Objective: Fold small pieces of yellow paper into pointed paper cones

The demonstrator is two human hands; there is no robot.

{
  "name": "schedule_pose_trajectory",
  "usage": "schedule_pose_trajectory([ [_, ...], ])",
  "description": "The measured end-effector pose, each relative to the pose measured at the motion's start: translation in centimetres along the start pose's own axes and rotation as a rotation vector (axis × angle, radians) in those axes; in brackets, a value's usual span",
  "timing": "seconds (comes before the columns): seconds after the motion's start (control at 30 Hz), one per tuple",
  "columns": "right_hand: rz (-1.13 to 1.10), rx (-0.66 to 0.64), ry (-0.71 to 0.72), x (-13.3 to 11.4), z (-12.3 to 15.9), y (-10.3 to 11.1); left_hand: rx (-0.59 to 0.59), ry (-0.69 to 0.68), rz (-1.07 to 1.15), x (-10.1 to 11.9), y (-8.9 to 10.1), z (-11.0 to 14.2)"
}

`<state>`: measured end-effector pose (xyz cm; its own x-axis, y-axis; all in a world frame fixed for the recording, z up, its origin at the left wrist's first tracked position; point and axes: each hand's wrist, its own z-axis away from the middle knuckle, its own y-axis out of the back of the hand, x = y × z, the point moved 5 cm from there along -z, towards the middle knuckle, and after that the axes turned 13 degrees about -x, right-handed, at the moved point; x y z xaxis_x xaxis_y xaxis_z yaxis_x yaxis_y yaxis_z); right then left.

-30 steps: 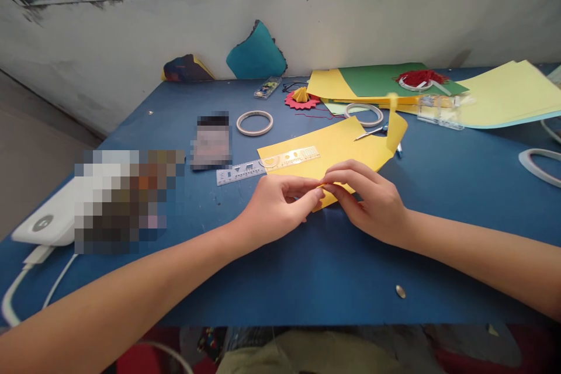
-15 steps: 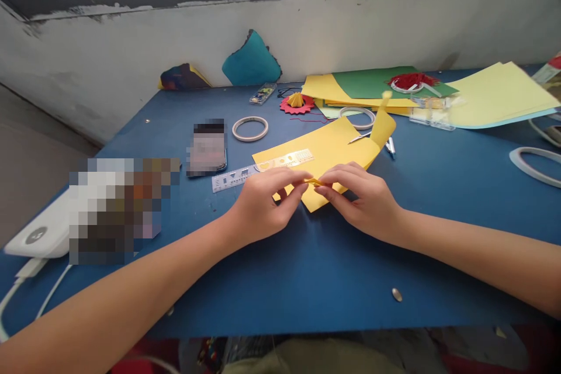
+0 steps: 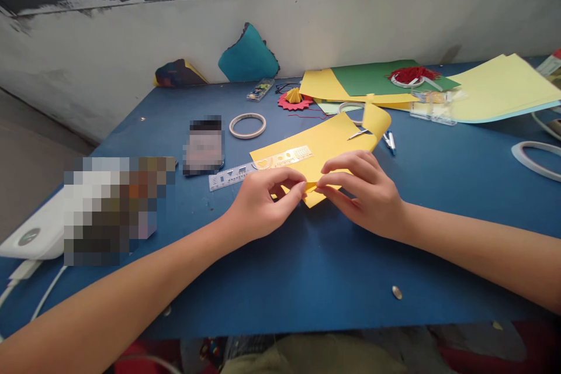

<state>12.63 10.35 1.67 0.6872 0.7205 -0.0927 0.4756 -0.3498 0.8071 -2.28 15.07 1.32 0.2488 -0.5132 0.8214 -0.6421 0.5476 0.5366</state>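
Between the fingertips of both hands is a small folded piece of yellow paper (image 3: 311, 186), mostly covered by the fingers. My left hand (image 3: 267, 201) pinches its left end between thumb and forefinger. From the other side my right hand (image 3: 366, 196) pinches it too, with the upper fingers raised and curled. Just beyond and under the hands lies a larger yellow paper sheet (image 3: 298, 139), its right end curling upward. A clear stencil ruler (image 3: 232, 175) rests partly on that sheet, as do the tips of a pair of compasses (image 3: 390, 141).
A roll of tape (image 3: 248, 127), a phone (image 3: 204, 146) and a white power bank (image 3: 33, 236) with cables lie to the left. At the back are a red-and-yellow paper flower (image 3: 294, 99) and coloured sheets (image 3: 372, 79). Another tape roll (image 3: 521, 163) is far right.
My right hand's upper fingers have lifted a little, while both hands keep pinching the small yellow paper. The view has shifted slightly.
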Motion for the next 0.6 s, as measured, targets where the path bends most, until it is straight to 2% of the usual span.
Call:
schedule_pose_trajectory([
  [0.13, 0.06, -0.053, 0.075, -0.4, 0.0, -0.1, -0.14, 0.088, 0.138, -0.2, -0.9, -0.2],
  [0.23, 0.117, -0.085, 0.116, -0.8, -0.2, -0.2, -0.135, 0.087, 0.096, -0.2, -1.1, -0.2],
  [0.3, 0.076, -0.098, 0.087, -0.5, -0.3, -0.3, -0.093, 0.02, -0.042, 0.0, -1.0, -0.1],
  [0.47, -0.092, -0.125, -0.01, 0.3, -0.4, -0.9, 0.018, -0.294, -0.468, 1.2, -0.9, 0.8],
  [0.53, -0.088, -0.128, 0.0, 0.3, -0.4, -0.9, 0.019, -0.336, -0.517, 1.5, -1.0, 1.0],
  [0.6, -0.061, -0.143, 0.022, 0.1, -0.4, -0.8, -0.002, -0.321, -0.524, 1.6, -1.1, 1.0],
])
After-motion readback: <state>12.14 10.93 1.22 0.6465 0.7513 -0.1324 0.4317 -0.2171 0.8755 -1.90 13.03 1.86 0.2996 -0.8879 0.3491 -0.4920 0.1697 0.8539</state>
